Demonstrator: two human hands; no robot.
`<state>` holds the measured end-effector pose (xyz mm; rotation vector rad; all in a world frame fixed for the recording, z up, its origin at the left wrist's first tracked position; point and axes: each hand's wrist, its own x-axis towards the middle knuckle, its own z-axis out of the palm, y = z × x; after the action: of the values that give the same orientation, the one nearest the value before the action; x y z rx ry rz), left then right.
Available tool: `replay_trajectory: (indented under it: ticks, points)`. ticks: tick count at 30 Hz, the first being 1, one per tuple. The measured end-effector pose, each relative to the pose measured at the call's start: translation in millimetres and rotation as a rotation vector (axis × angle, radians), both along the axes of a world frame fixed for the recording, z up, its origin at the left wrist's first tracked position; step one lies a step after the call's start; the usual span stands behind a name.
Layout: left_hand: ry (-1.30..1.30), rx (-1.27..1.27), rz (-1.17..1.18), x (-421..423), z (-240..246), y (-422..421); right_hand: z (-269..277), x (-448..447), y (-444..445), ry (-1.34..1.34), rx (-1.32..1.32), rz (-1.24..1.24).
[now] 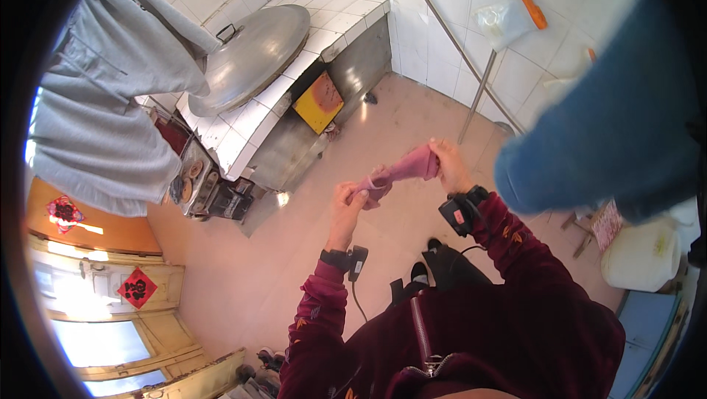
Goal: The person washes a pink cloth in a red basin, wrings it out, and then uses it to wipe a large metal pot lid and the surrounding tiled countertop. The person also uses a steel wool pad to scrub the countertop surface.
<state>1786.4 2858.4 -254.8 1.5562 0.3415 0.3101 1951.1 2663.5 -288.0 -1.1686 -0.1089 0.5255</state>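
A small pink cloth item [411, 166], possibly a sock, is stretched between my two hands above the floor. My left hand [347, 208] pinches its bunched, partly folded end. At the other, wider end, my right hand [450, 166] grips the edge. The cloth slopes slightly upward from left to right in the head view. Both my wrists carry black strapped devices, the left one [358, 263] and the right one [457, 215], with cables running from them.
A grey hooded sweatshirt [110, 78] hangs at the left, and a blue garment [602, 134] hangs close on the right. Beyond is a tiled stove [265, 128] with a large metal lid [259, 56]. Metal poles [478, 95] lean against the tiled wall. A whitish bucket [635, 261] stands at right.
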Motion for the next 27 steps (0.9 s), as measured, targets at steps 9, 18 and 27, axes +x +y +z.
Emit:
replay_trajectory:
  ticks: [9,18,27]
  points:
    - [0.012,-0.681,0.178,129.0,-36.8,87.2,-35.3,123.1,100.7,0.310,-0.009,0.140]
    - [-0.118,-0.686,0.124,289.3,-14.1,176.8,-3.3,291.3,194.8,0.134,0.226,0.176]
    - [-0.289,-0.738,0.081,460.7,16.4,304.9,29.5,465.2,311.9,-0.095,0.218,0.291]
